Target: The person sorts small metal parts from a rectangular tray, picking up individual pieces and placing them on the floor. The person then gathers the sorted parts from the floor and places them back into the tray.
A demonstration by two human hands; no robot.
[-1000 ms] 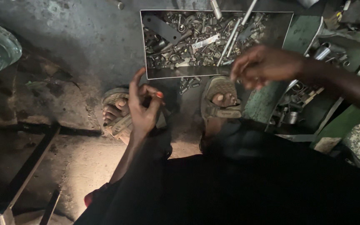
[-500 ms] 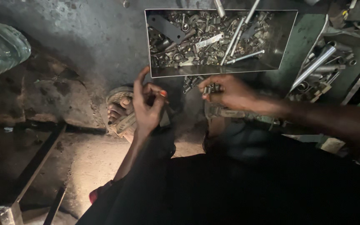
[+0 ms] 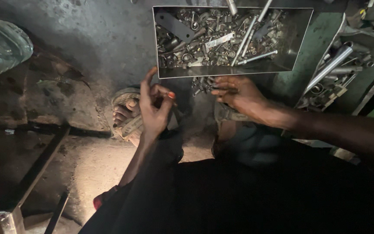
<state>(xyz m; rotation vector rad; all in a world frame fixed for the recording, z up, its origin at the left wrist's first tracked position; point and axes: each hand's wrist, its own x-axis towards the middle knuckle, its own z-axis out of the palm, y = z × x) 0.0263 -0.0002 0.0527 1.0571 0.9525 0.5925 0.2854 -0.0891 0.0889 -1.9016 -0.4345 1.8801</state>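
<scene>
Two hands low over a dim workshop floor, below a tray of metal scrap.

Left hand [image 3: 154, 106] raised, fingers loosely spread, thumb and fingertip pinching a small orange piece [image 3: 171, 95]. At its 3 o'clock, right hand [image 3: 239, 93] palm-down, fingers half curled onto a small heap of bolts [image 3: 202, 84]; grip impossible to tell. At 12 o'clock, metal tray [image 3: 297, 39] heaped with nuts, bolts, rods and flat plates.

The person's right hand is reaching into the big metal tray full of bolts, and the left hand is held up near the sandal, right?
Not quite. The head view shows the right hand on a small pile of metal parts just outside the tray, not inside it. The left hand is indeed held up near the sandal.
</scene>
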